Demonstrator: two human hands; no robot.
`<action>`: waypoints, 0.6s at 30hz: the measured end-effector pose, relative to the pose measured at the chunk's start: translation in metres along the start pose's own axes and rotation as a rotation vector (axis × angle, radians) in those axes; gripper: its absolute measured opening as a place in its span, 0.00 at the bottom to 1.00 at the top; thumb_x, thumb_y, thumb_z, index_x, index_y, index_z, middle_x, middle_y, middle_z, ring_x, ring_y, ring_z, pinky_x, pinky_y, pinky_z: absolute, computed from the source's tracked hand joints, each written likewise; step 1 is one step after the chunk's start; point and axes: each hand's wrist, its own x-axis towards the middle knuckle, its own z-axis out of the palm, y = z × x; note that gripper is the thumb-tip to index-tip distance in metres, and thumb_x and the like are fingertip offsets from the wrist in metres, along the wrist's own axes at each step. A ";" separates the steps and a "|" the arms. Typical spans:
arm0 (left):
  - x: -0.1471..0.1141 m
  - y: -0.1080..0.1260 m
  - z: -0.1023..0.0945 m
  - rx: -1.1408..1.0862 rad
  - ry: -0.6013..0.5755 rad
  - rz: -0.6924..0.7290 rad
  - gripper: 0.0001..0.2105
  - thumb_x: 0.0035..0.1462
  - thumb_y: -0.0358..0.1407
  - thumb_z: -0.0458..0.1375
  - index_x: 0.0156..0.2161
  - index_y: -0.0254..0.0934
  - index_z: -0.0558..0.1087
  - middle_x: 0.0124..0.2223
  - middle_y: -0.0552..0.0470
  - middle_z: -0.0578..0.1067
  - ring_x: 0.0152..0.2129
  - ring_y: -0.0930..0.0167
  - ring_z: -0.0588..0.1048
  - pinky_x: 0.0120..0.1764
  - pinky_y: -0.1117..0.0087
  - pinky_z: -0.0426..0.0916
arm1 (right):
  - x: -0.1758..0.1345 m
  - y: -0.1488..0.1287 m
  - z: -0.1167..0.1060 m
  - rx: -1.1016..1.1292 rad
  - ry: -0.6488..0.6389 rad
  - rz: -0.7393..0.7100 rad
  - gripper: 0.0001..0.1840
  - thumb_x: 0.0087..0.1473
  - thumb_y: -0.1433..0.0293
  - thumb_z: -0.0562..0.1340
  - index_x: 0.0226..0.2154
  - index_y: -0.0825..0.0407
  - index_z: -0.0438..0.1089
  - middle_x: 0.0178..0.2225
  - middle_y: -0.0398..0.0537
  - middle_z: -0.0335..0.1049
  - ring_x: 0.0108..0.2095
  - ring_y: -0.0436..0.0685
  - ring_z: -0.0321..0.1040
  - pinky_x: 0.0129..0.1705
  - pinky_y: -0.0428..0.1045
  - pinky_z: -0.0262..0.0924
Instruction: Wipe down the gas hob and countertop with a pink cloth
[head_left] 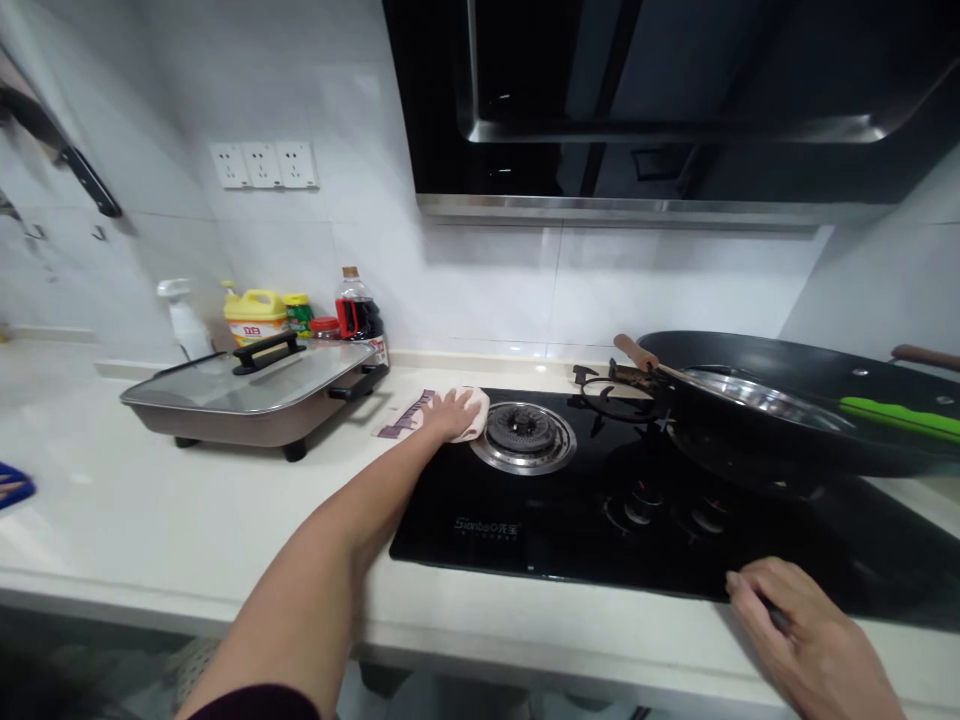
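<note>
My left hand (pixel 451 415) presses on a white and purple cloth (pixel 409 420), its fingers curled over the bunched part. The cloth lies at the left edge of the black gas stove (pixel 570 540), partly on the counter, beside the left burner (pixel 523 432). Near the stove's front edge, my right hand (pixel 799 620) is closed, with a small dark thing showing between its fingers that I cannot make out. A round pot support (pixel 619 398) sits at the back of the stove, left of a dark wok (pixel 750 415) with a wooden handle.
An electric pan with a glass lid (pixel 217 385) stands left on the counter. Behind it are a spray bottle (pixel 186 320), a yellow jug (pixel 256 318) and a dark sauce bottle (pixel 360 312). A range hood (pixel 637 110) overhangs the stove. Knives (pixel 90 178) hang at far left.
</note>
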 end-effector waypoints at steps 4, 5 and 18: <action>-0.048 0.006 -0.003 0.003 -0.001 -0.053 0.32 0.69 0.57 0.36 0.73 0.51 0.51 0.76 0.47 0.51 0.71 0.48 0.50 0.65 0.37 0.49 | 0.004 -0.011 0.002 -0.023 0.077 0.069 0.22 0.64 0.53 0.55 0.25 0.47 0.72 0.35 0.49 0.72 0.37 0.60 0.68 0.43 0.56 0.62; -0.064 0.007 -0.004 0.008 -0.001 -0.049 0.32 0.69 0.56 0.35 0.73 0.50 0.50 0.76 0.47 0.50 0.71 0.49 0.50 0.65 0.38 0.49 | 0.004 -0.014 0.003 -0.034 0.087 0.084 0.23 0.64 0.53 0.55 0.25 0.47 0.72 0.35 0.50 0.72 0.37 0.61 0.68 0.44 0.57 0.61; -0.225 0.069 -0.013 0.073 -0.087 0.259 0.32 0.69 0.57 0.40 0.73 0.49 0.53 0.76 0.47 0.50 0.73 0.50 0.44 0.68 0.41 0.45 | 0.007 -0.031 0.000 0.000 0.031 0.111 0.21 0.65 0.56 0.53 0.27 0.47 0.71 0.38 0.49 0.71 0.37 0.61 0.66 0.42 0.57 0.59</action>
